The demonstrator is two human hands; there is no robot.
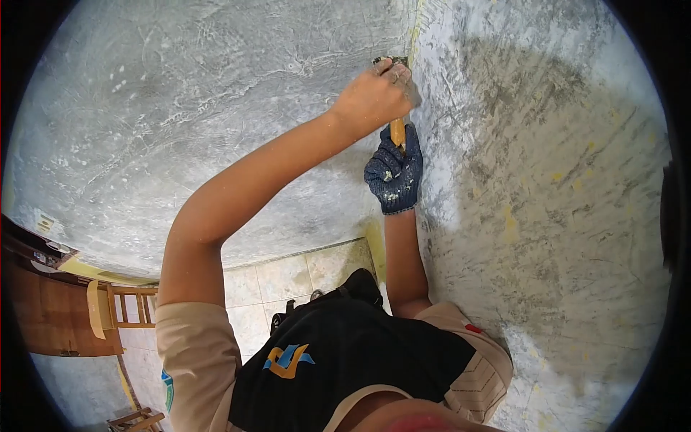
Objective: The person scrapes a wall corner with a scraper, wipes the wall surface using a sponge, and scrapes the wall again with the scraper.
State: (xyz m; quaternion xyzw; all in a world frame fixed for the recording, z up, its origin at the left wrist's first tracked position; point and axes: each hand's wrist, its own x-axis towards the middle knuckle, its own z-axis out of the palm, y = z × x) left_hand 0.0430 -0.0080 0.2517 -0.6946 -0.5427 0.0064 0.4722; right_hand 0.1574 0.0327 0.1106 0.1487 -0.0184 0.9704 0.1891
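Note:
My left hand [378, 90], bare and dusty, is closed around the upper part of a tool with an orange-yellow handle [397, 132]. The tool's dark end shows just above the fingers, against the wall corner. Directly below, my right hand [394, 173] wears a dark blue knitted glove with whitish smears, its fingers curled around the handle's lower end. Both hands are close to the corner where the grey left wall [216, 129] meets the patchy right wall [547, 194]. My left fingers partly hide the tool's head.
Pale floor tiles [245, 288] lie below the walls. At the lower left are a brown wooden cabinet [65, 302], a wooden chair [133, 306] and another wooden piece [137, 420]. A socket plate [44, 223] is on the left wall.

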